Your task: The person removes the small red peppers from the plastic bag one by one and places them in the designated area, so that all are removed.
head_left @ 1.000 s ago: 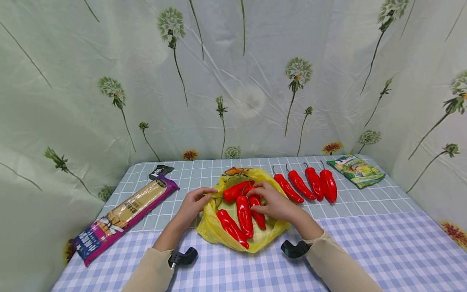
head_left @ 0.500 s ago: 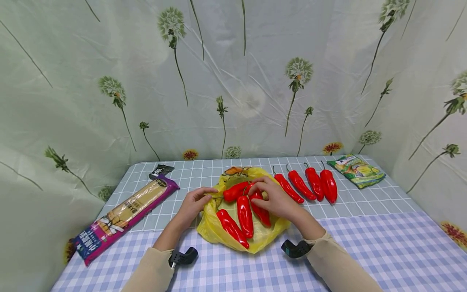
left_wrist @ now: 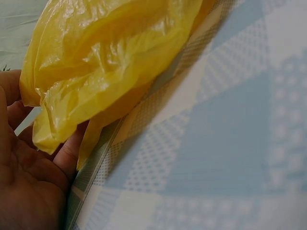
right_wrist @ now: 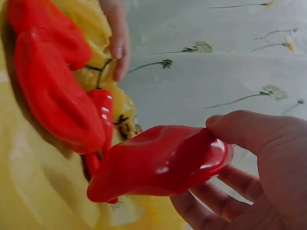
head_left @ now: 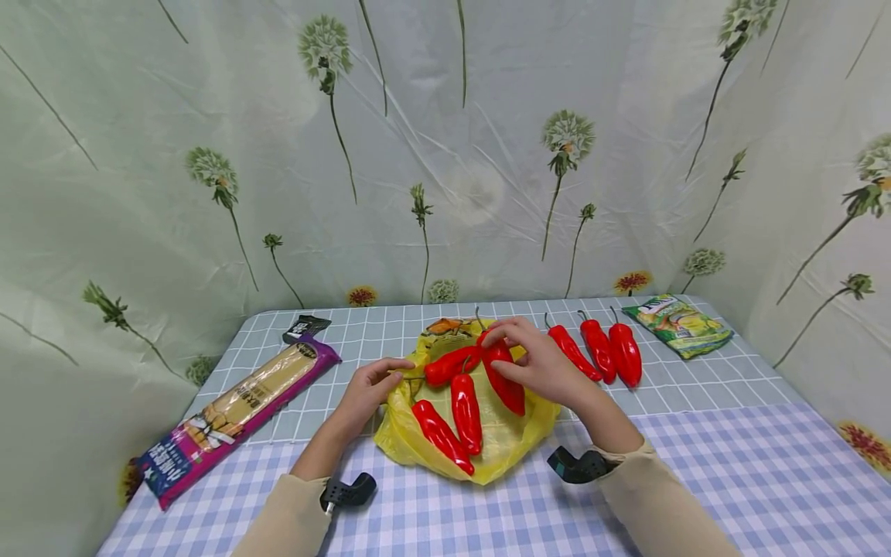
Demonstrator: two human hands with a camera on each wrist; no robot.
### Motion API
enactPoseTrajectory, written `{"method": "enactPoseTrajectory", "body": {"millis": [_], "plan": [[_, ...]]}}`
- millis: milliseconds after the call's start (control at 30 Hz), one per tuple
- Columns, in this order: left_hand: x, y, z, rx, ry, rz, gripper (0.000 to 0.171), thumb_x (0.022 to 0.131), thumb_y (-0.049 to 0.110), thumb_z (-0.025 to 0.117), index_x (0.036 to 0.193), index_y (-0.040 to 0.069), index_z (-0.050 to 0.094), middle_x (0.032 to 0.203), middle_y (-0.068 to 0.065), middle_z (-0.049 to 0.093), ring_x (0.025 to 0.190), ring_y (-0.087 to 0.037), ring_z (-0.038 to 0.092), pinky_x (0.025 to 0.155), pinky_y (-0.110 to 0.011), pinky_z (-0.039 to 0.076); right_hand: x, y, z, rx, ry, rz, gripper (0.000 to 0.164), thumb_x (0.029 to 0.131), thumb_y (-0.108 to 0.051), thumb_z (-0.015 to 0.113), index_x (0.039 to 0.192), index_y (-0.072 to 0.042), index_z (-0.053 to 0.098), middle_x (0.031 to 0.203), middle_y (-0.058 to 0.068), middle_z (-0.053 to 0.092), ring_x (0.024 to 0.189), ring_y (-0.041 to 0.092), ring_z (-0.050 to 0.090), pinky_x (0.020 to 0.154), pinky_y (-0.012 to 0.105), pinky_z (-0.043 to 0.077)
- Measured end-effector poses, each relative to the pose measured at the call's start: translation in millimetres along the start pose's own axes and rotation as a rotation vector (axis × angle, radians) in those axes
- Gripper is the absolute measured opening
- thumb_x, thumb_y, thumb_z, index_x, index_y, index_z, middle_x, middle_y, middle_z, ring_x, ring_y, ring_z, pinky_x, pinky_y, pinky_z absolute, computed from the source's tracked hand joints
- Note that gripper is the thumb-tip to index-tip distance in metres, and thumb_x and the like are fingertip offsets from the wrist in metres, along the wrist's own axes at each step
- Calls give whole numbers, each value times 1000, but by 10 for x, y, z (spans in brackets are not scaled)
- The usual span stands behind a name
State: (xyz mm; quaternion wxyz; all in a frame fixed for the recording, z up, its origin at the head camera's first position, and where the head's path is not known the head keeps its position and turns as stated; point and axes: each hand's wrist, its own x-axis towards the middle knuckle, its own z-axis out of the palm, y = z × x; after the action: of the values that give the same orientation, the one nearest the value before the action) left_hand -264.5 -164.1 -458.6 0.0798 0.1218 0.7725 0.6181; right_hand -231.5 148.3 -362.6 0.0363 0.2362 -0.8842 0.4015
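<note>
My right hand (head_left: 539, 365) grips a red chili pepper (right_wrist: 158, 160) near its stem end, thumb on one side and fingers on the other. The pepper is held tilted over the yellow plastic bag (head_left: 501, 456), which lies spread wide on the table. Inside the bag lie three more red peppers: one at the back (head_left: 448, 367), one in the middle (head_left: 466, 414) and one at the front left (head_left: 442, 435). At the bag's left rim my left hand (head_left: 365, 394) holds the plastic between thumb and fingers; folds of the bag (left_wrist: 105, 72) partly hide those fingers in the left wrist view.
Right of the bag, red peppers (head_left: 597, 350) lie in a row, one of them hidden behind my right hand. Further right is a green-yellow packet (head_left: 681, 325). A long purple pasta-like pack (head_left: 240, 414) and a small black packet (head_left: 306, 328) lie left. Patterned fabric hangs behind.
My right hand has lifted one pepper from the bag's right side and moved slightly up and right with it. The left hand stays at the bag's rim.
</note>
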Motion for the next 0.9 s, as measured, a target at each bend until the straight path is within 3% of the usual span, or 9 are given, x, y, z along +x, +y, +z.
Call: {"method": "enactPoseTrajectory", "body": {"millis": [167,400,600,900], "plan": [[-5,4,0,4,1,-1,32,101,21,55,129,7,65,139,-17,59,108,-20,61,85,-20,55,-18,18,-116,17,22,-30,37,89,-6,71,123,-18,61,134,9,56,116,32,57,81,40,62],[-7,14,9,10,2,-7,32,101,20,55,128,7,65,137,-17,60,108,-20,61,84,-20,55,-63,23,-295,-2,-5,8,51,89,-8,71,137,-17,55,139,11,54,117,32,55,81,39,62],[-14,18,6,13,3,-15,32,101,20,55,129,7,65,138,-17,59,108,-19,61,85,-19,55,-122,67,-485,-48,-27,37,52,89,-11,72,138,-19,55,140,11,53,117,32,54,84,40,61],[-19,32,16,7,8,-6,32,101,20,55,128,7,65,137,-17,60,106,-18,62,84,-20,56,-216,178,-730,-22,-69,152,45,90,-17,72,133,-18,58,134,11,57,109,31,55,75,33,61]]}}
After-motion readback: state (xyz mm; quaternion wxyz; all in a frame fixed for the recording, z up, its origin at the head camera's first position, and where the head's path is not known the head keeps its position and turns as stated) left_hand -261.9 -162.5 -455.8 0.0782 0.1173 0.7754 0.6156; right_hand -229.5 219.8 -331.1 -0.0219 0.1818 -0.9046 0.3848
